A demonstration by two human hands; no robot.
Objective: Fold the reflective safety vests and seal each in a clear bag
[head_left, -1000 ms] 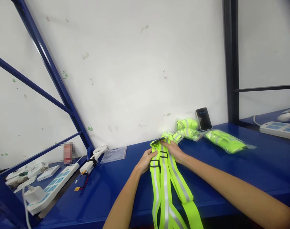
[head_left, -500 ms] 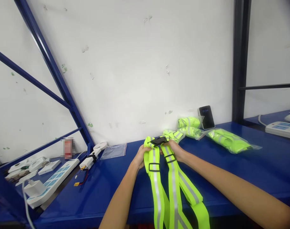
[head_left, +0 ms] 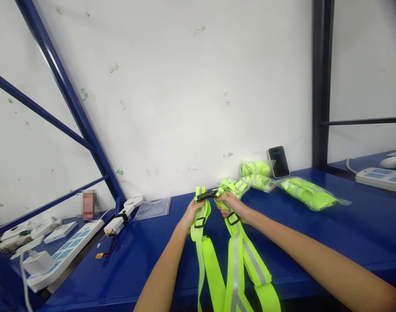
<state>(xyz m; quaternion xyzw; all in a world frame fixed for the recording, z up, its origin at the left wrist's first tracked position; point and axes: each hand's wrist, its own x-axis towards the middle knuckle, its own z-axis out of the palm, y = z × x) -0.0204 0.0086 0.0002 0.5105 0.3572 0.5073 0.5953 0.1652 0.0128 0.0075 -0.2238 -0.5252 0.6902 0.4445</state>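
Note:
A reflective safety vest (head_left: pixel 236 255) of neon-yellow straps with silver stripes hangs from both hands over the front of the blue table. Its black buckle (head_left: pixel 207 195) lies level at the top, between the hands. My left hand (head_left: pixel 190 213) is closed on the strap at the buckle's left end. On the right side of the buckle, my right hand (head_left: pixel 233 206) grips the other strap, fingers curled behind it. Black strap adjusters (head_left: pixel 233 218) sit just below the hands. The lower straps run out of view at the bottom.
Bagged vests (head_left: pixel 310 193) lie at the back right, near a leaning black-screened device (head_left: pixel 278 161). An empty clear bag (head_left: pixel 152 208) rests at the back left. Beside it are a white fan (head_left: pixel 133 202), a wired battery pack (head_left: pixel 116 224) and a power strip (head_left: pixel 67 255). Blue table (head_left: pixel 295 242) extends rightward.
The buckle has tipped flatter and moved slightly left and down in the picture. The left strap has twisted, turning its stripe edge-on. Both hands keep their hold.

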